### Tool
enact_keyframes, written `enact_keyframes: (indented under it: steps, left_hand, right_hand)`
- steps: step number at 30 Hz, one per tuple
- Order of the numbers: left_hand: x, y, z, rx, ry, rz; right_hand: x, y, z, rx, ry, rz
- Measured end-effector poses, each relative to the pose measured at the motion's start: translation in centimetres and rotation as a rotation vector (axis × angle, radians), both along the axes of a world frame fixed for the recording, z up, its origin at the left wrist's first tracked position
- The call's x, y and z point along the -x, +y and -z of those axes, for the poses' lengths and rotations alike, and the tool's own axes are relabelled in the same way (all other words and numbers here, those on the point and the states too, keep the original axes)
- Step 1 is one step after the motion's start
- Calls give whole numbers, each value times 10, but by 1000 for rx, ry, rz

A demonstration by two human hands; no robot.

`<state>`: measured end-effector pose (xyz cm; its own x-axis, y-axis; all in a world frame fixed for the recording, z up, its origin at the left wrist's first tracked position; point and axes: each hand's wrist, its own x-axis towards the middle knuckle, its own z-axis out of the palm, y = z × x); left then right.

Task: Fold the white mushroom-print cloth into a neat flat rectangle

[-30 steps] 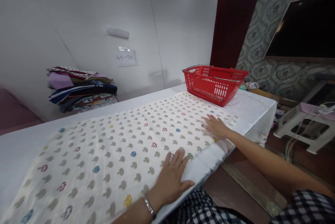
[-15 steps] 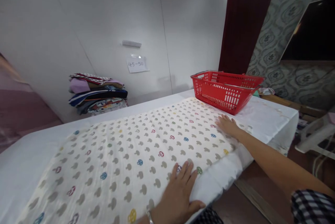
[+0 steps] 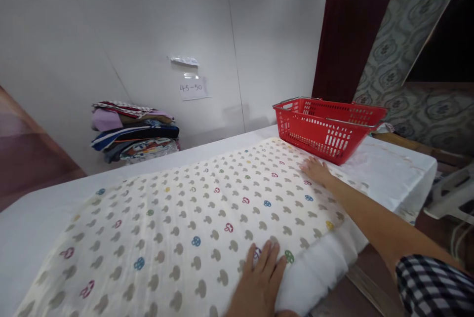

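A cream cloth printed with small mushrooms [image 3: 192, 218] lies spread flat over a white-covered table [image 3: 392, 169]. My left hand [image 3: 261, 282] rests palm down on the cloth's near edge, fingers stretched out and holding nothing. My right hand [image 3: 315, 169] lies flat on the cloth's far right part, fingers extended, just short of a red plastic basket [image 3: 326, 127] that stands on the table's right end.
A stack of folded clothes [image 3: 133, 132] sits at the back against a white wall with a paper label reading 45-50 [image 3: 192, 88]. A dark red door [image 3: 351, 25] and patterned wallpaper are at the right. A white stool [image 3: 450, 196] stands beyond the table's right end.
My right hand has slid farther along the cloth toward the red basket. My left hand stays flat on the near edge. The camera has shifted right and lower.
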<state>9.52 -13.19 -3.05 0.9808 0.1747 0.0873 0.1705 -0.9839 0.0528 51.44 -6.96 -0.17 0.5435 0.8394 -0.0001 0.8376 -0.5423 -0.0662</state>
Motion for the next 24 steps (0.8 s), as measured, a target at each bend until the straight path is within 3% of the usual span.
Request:
enact_keyframes:
  steps: [5, 9, 11, 14, 18, 20, 24]
  left_hand:
    - [-4, 2, 14, -63, -100, -28]
    - [-5, 4, 22, 105, -69, -62]
    - [-2, 7, 16, 266, -38, -75]
    - [8, 14, -8, 461, -74, -171]
    - [21, 31, -42, 413, -124, -429]
    - [24, 39, -46, 324, -76, -524]
    - [26, 42, -33, 259, -3, -565]
  right_hand:
    - [5, 26, 3, -9, 16, -34]
    - [-2, 30, 6, 11, 41, -4]
    - [-4, 32, 4, 29, 55, 6]
    - [-2, 40, 0, 29, 58, 10]
    - [6, 52, -1, -2, 38, -14]
    - [8, 54, 0, 10, 37, -30]
    - [14, 51, -3, 71, 32, -23]
